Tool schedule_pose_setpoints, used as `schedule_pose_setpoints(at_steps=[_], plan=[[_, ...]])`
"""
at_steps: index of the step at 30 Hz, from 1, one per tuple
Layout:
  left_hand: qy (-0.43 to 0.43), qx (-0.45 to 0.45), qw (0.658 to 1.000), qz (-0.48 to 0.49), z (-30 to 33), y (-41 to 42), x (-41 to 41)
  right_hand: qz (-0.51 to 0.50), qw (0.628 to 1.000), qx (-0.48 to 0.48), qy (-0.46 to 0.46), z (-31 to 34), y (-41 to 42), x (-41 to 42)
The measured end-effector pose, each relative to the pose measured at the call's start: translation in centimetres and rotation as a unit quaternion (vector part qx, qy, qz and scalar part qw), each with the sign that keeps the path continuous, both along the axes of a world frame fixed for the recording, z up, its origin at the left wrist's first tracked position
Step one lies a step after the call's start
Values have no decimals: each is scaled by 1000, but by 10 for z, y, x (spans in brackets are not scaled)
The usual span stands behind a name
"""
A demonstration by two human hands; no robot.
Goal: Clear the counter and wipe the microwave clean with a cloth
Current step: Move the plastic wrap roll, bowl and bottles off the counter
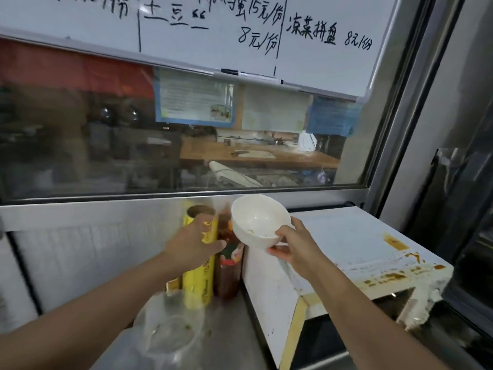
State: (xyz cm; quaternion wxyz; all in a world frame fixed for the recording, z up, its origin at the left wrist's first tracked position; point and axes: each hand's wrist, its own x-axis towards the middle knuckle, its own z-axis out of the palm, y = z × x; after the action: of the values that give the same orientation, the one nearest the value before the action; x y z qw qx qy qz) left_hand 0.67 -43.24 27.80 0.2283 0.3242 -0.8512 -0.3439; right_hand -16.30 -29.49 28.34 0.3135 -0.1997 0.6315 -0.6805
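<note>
A white microwave (346, 247) stands at the right, its top stained with brown drips. My right hand (293, 244) holds a white bowl (257, 220) by its rim, tilted, above the microwave's left edge. My left hand (194, 244) is wrapped around the top of an upright yellow roll (198, 279) on the steel counter (229, 324). A dark red sauce bottle (229, 271) stands between the roll and the microwave. No cloth is in view.
A clear plastic container (168, 327) sits on the counter in front of the roll. Behind runs a glass window (133, 145) with a whiteboard (213, 30) above it. A steel frame and dark glass (453, 182) close off the right side.
</note>
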Motion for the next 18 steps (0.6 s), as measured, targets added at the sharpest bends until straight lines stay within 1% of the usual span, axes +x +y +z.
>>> schedule_pose_setpoints(at_steps=[3,6,11,14,18], plan=[[21,82,996,-2,-15,-21,23,33,999,-1,-22,-16,-21,33],[39,151,988,-5,-35,-42,45,40,998,12,-39,-37,-41,61],[44,196,978,-53,-75,-73,77,40,995,69,-58,-81,-75,100],[38,227,971,-60,-101,-92,89,27,993,103,-60,-109,-94,117],[4,266,962,-62,-135,-112,101,8,986,152,-68,-141,-111,137]])
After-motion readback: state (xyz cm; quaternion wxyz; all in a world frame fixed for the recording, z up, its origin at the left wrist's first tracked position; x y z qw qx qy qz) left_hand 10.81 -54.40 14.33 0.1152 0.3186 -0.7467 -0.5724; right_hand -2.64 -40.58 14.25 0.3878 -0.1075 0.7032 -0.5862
